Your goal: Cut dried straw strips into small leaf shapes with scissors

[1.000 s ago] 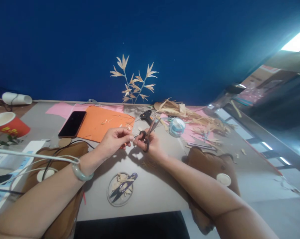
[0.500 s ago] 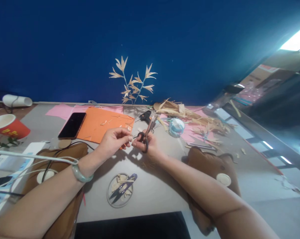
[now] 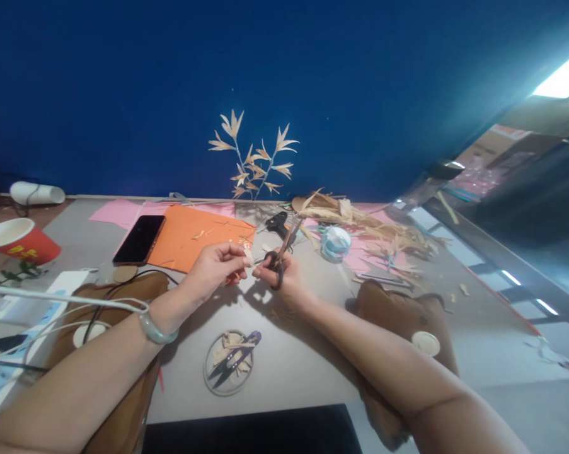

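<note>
Between thumb and fingertips, my left hand [image 3: 220, 268] pinches a small pale piece of dried husk [image 3: 249, 256], partly hidden by the fingers. Close beside it on the right, my right hand [image 3: 281, 277] is closed on a pair of scissors [image 3: 288, 238]. Their dark handle loops sit at the fingers, and the blades point up and away from the husk piece. The right thumb and forefinger are pressed together near the piece; whether they grip part of it I cannot tell. Behind the hands stands a branched stem with pale husk flowers [image 3: 256, 164].
A round dish [image 3: 208, 381] with thread snips [image 3: 234, 359] and scraps lies nearer me. Orange paper [image 3: 184, 230], a phone [image 3: 139, 239] and a red cup [image 3: 24, 243] are left. A black glue gun [image 3: 278, 224], tape roll [image 3: 335, 243] and husk strips [image 3: 355, 217] lie right. Brown cushions flank my forearms.
More of the pale husk piece shows above my left fingertips. The right fingertips have drawn slightly apart from the left ones, and the scissors have tilted a little to the right.
</note>
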